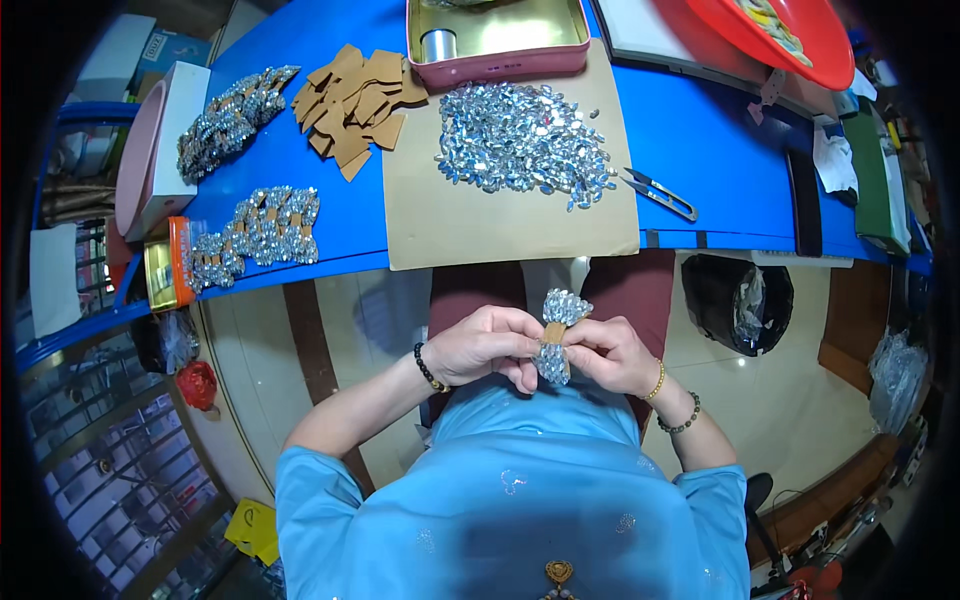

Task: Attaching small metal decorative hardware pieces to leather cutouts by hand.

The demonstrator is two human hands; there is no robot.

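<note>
My left hand (484, 346) and my right hand (614, 356) meet above my lap. Between their fingertips they pinch a small bow-shaped piece (565, 307), covered in silvery rhinestones at both ends with a bare brown band across its middle. On the blue table beyond, loose clear rhinestones (525, 140) lie heaped on a tan board (420, 215). To their left is a pile of brown cut-out pieces (360, 95). Finished-looking rhinestone bows lie in two groups, one farther back (235, 115) and one near the table's front edge (270, 225). My fingers hide part of the held piece.
A pink tin (500, 65) holding a spool (438, 46) stands behind the rhinestones. Small thread snips (660, 195) lie right of the board. A red basin (780, 40) is at the far right. Below the table stands a black-lined bin (715, 305).
</note>
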